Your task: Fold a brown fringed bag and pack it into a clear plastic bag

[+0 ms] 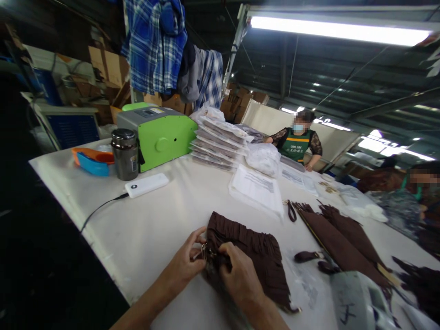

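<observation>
A dark brown ruched bag (257,250) lies on the white table in front of me. At its near left corner, the fingers of my left hand (185,263) pinch a small metal clasp (204,250). My right hand (240,272) is closed on the bag's brown material just beside that clasp, its fingertips bent inward. What exactly lies under the right fingers is partly hidden. The bag's far side spreads to the right, with a small metal end at its lower right corner.
Brown flat bags (338,238) and a wrist strap (291,211) lie to the right, behind a grey device (357,298). A white power bank (147,185), a dark flask (124,153), a green machine (165,137) and stacked plastic packets (220,142) stand farther back. A co-worker (297,142) stands across the table.
</observation>
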### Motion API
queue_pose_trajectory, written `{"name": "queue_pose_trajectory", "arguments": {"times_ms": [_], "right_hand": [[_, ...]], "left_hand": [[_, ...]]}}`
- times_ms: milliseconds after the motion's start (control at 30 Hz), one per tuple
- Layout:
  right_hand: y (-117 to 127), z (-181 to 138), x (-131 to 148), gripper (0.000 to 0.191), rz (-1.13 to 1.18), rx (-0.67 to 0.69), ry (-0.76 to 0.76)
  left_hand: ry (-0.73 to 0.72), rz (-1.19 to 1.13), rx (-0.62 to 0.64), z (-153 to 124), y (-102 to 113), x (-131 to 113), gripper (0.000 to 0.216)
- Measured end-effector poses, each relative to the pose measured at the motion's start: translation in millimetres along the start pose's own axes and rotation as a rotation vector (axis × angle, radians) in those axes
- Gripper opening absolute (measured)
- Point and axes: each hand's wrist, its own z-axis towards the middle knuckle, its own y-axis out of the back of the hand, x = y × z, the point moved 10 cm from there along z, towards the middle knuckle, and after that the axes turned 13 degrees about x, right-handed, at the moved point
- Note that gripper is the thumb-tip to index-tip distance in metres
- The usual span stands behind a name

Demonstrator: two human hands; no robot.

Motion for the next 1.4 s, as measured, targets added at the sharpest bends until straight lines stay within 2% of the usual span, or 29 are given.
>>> {"name": "queue_pose_trajectory", "arguments": {"times_ms": [100,267,467,533,600,733,800,900,1000,1100,1200,1300,1400], "right_hand": [[8.8,1.1,-3.5,0.036,0.039,-0.039,-0.014],[21.7,1.3,-2.3,0.031,0.045,-0.064,-0.006],[16.3,-4.4,-7.0,0.029,0.027,-0.041,-0.029],[12.3,-7.8,-5.1,0.03,0.002,-0.031,-0.037],[8.4,-12.5,1.6,0.032,-0.049,-0.01,-0.029],[-1.5,-28.4,21.5,0.031,-0.113,-0.003,0.049],[-7.6,-39.5,31.0,0.038,-0.136,-0.089,0.111],[-16.1,-58.3,37.6,0.051,-0.171,-0.329,0.149],[-30.6,-65.5,41.6,0.049,-0.234,-0.418,0.165],[-31.5,-65.3,42.6,0.047,-0.321,-0.41,0.182],[-28.2,-61.3,34.6,0.041,-0.398,-0.285,0.205],[-26.6,-59.7,20.7,0.034,-0.425,-0.159,0.213],[-20.6,-61.6,15.6,0.035,-0.408,-0.159,0.232]], "left_hand": [[0.03,-0.041,-0.04,-0.5,-2.1,10.3,0.076],[0.024,0.096,0.05,-3.5,-15.1,0.7,0.074],[0.071,0.371,0.039,-15.2,1.3,-0.6,0.077],[0.059,0.35,0.049,-19.6,7.0,3.6,0.078],[0.06,0.232,0.088,-25.5,8.5,9.1,0.08],[0.146,0.058,0.168,-40.5,1.5,16.8,0.09],[0.207,0.112,0.152,-46.2,0.3,17.3,0.088],[0.301,0.216,0.107,-49.7,1.3,18.1,0.08],[0.306,0.357,0.121,-48.4,1.9,12.1,0.08],[0.287,0.627,0.123,-49.9,11.5,-1.1,0.067],[0.263,0.791,0.054,-54.5,32.0,-19.0,0.043],[0.233,0.683,-0.01,-56.8,54.3,-30.1,0.039],[0.181,0.381,-0.005,-54.6,64.5,-32.6,0.045]]}}
